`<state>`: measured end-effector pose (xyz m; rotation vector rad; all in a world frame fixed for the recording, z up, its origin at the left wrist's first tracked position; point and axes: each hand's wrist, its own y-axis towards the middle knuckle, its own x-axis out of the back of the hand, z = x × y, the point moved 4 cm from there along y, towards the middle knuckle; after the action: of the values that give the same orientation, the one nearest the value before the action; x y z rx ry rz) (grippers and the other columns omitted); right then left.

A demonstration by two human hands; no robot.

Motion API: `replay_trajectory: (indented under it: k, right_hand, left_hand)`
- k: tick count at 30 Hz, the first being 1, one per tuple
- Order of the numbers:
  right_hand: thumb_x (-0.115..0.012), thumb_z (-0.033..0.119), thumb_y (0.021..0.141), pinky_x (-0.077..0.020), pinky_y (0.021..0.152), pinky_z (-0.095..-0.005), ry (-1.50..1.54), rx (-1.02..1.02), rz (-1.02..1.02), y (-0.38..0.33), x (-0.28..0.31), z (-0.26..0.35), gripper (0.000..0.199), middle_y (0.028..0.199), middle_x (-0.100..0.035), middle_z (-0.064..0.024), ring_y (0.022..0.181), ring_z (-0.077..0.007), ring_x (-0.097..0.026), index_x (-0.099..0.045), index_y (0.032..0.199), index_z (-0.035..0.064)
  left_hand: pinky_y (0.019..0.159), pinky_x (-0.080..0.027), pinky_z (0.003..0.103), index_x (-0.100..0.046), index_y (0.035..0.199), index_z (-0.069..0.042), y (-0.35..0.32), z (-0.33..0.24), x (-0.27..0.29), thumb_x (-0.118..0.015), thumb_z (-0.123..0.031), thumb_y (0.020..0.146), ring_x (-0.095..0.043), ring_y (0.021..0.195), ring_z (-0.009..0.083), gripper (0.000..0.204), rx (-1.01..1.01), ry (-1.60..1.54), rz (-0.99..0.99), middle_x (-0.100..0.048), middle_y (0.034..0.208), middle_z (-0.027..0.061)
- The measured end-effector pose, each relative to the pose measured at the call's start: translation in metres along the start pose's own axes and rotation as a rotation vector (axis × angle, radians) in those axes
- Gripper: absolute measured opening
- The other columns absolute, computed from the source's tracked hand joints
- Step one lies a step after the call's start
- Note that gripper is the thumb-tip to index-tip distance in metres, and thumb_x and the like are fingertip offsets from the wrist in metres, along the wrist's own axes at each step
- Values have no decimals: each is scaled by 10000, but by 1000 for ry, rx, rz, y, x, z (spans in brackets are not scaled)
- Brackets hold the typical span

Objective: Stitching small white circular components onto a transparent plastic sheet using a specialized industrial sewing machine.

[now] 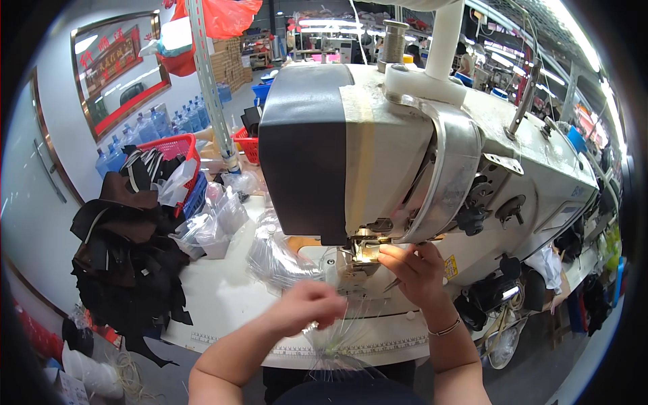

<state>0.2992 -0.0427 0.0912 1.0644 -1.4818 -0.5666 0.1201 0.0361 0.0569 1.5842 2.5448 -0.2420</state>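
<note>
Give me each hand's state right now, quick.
Left hand: closed on clear plastic film.
Right hand: fingers at the sewing machine needle area; grip cannot be told.

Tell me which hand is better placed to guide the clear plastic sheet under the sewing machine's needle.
Right, probably. The right hand already has fingertips at the lit needle area, while the left hand sits nearer the person, gripping the clear plastic sheet.
</note>
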Motion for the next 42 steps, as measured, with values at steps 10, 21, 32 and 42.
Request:
replay_trajectory:
  k: [10, 21, 32, 42]
  right_hand:
    - [-626, -6, 592, -458, 668, -280, 104, -76, 95, 2, -3, 4, 335, 806, -584, 19, 778, -168, -506, -640, 901, 123]
    - [-613, 25, 597, -473, 655, -279, 103, -71, 83, 12, -1, 18, 376, 934, -581, -4, 766, -177, -507, -648, 949, 152]
    - [-602, -3, 567, -472, 632, -297, 109, -87, 88, 12, -6, 11, 429, 881, -611, -9, 731, -192, -556, -644, 963, 157]
    - [-607, -12, 592, -468, 604, -310, 136, -171, 177, 11, -13, 4, 363, 768, -594, -39, 658, -214, -562, -642, 924, 132]
  left_hand:
    - [834, -417, 289, -498, 1150, -18, 64, -29, 42, -673, -93, 693, -528, 967, 172, 495, -45, 489, -155, -567, 1046, 92]
    - [658, -407, 241, -609, 989, -64, 80, -17, 55, -669, -95, 700, -527, 796, 101, 297, -60, 207, -59, -611, 904, 23]
    - [604, -349, 205, -631, 870, -84, 67, 5, 42, -582, -76, 732, -503, 686, 69, 146, 69, -25, -319, -611, 770, -16]
    - [702, -394, 231, -603, 888, -11, 58, 20, 21, -529, -89, 791, -514, 726, 91, 145, -232, -112, -407, -598, 783, 15]
